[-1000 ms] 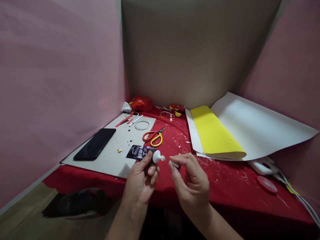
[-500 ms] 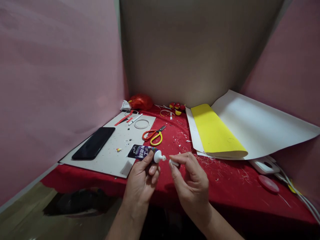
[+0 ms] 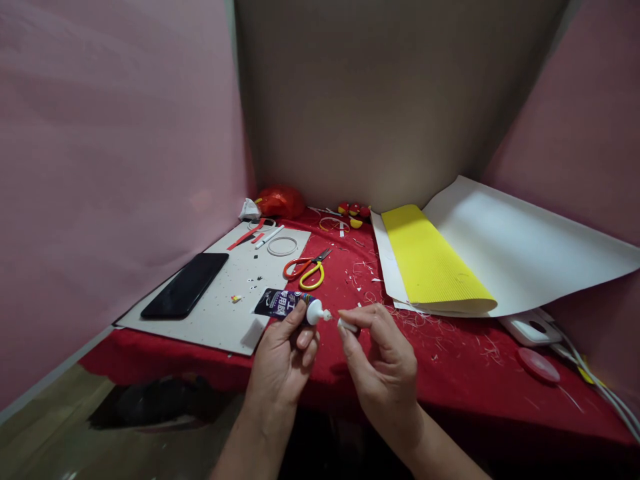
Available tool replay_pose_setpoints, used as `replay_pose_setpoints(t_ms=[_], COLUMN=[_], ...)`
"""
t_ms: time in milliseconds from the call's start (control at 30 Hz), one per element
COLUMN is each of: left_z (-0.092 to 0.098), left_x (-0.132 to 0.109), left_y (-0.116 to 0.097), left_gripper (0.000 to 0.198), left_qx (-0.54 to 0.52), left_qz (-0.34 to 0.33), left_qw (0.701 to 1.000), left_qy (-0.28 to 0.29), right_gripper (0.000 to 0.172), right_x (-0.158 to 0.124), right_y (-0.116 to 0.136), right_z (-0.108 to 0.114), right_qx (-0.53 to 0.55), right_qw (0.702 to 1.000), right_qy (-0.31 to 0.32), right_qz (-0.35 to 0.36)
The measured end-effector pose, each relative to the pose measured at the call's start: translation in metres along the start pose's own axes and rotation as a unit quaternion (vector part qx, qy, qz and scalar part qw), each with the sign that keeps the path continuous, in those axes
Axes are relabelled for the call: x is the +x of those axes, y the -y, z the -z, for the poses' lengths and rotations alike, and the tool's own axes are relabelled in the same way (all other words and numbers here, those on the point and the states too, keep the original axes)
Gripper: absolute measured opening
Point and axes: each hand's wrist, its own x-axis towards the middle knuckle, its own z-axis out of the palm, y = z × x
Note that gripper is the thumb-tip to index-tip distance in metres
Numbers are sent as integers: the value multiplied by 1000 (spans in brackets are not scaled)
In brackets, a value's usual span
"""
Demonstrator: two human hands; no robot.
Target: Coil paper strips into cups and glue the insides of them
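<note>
My left hand (image 3: 284, 360) is closed round a small dark glue tube (image 3: 280, 303) with a white nozzle that points right. Its tip almost touches a small white piece (image 3: 349, 326) pinched between the thumb and fingers of my right hand (image 3: 383, 370). Both hands hover over the near edge of a table covered in red cloth (image 3: 450, 367). Orange and yellow scissors (image 3: 305, 270) lie just beyond the tube.
A grey board (image 3: 220, 313) on the left carries a black phone (image 3: 186, 285), a white ring (image 3: 283, 246), a pen and red strips. Yellow paper (image 3: 430, 263) lies on a white sheet (image 3: 515, 247) at right. A red lid (image 3: 539, 365), a white device and cables sit far right. Paper scraps litter the cloth.
The hands have barely moved; the view has shifted slightly, and the white piece sits a little closer to the nozzle.
</note>
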Motion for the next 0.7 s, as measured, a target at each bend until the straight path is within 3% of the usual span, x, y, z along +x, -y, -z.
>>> replay_pose_setpoints(t_ms=[700], left_z=[-1], left_x=[0], left_y=[3], left_gripper=[14], left_qx=[-1], left_qz=[-14], left_qw=[1000], left_qy=[-8], right_gripper=[20], right_x=[0], right_y=[-1], right_z=[2], right_qx=[-10], right_qw=[1000], right_qy=[-2], right_qz=[1])
